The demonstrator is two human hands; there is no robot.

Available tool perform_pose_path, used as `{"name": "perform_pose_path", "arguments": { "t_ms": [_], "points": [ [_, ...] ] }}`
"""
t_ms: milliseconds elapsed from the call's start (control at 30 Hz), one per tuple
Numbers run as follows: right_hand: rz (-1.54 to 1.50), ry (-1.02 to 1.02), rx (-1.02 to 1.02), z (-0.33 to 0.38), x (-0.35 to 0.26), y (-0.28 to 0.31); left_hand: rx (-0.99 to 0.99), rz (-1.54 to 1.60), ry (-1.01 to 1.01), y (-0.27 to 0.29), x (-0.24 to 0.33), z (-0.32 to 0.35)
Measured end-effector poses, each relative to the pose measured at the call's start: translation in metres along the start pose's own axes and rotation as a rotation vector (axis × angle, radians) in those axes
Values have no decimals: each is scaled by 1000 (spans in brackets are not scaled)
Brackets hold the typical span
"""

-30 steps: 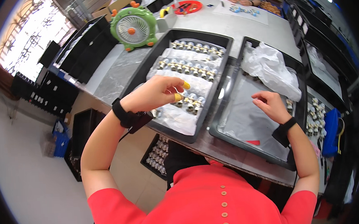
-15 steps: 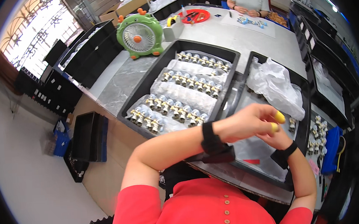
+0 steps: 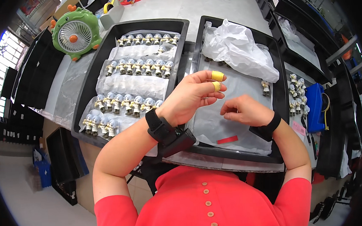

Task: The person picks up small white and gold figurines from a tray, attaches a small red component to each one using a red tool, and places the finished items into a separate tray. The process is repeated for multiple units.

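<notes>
Brightly lit tabletop [image 3: 152, 12], barred window [image 3: 5, 76] at left washed out by glare, straight edges bowed by fisheye distortion, corners blackened, outer details softened.

Here they come, one left hand [image 3: 184, 97] and one right hand [image 3: 252, 110], two black wrist straps [image 3: 153, 120], two yellow finger wraps [image 3: 217, 76] and two black rectangular plastic trays [image 3: 155, 24]! Four rows of small pale-blue-haired figurines [image 3: 138, 67] fill one tray, seven in the second, seven visible in the third, four visible nearest! Add one green round-grilled fan [image 3: 66, 29], one flat red strip [image 3: 227, 139], and five round brown buttons [image 3: 208, 203] down one red shirt [image 3: 174, 208]!
</notes>
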State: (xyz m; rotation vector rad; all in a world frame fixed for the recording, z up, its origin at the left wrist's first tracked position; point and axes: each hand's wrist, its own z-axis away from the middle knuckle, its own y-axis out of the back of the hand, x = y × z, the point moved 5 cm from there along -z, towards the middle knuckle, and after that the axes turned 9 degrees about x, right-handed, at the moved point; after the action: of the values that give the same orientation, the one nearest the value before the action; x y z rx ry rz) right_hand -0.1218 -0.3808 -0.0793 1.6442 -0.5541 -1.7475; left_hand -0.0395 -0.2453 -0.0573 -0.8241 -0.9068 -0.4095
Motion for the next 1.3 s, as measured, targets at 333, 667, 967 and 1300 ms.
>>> {"name": "perform_pose_path", "arguments": {
  "t_ms": [333,667,967,1300],
  "points": [
    [10,-95,-365,10,-6,-35,-98,-34,2,-8,-19,3],
    [22,-85,-360,11,-16,-34,-171,-83,-3,-17,-22,5],
    [-4,32,-24,16,-57,16,3,-16,-96,-4,-14,0],
    [-134,720,506,55,-183,58,1,-38,-93,-6,-18,4]
  ]
}}
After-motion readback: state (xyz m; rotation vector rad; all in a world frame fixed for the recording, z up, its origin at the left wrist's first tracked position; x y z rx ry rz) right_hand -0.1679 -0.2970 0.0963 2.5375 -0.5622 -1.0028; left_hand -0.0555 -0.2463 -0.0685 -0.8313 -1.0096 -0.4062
